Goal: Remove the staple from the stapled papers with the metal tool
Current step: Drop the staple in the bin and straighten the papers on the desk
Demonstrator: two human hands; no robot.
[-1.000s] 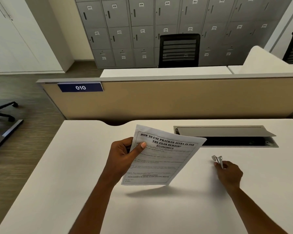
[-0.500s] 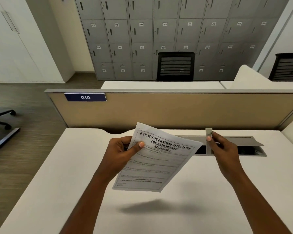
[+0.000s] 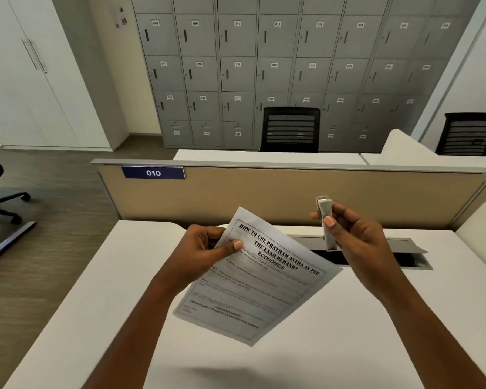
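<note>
Metal tool (image 3: 326, 220) upright in right hand (image 3: 361, 248)

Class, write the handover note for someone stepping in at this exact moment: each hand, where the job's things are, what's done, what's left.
Left hand: pinching the stapled papers by their upper left corner, lifted above the desk.
Right hand: gripping the metal tool upright, apart from the papers.
Done: both items in hand.
Left: bring the tool to the staple, which isn't visible here, and pull it out.

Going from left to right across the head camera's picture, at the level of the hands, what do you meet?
Left hand → stapled papers → metal tool → right hand.
</note>
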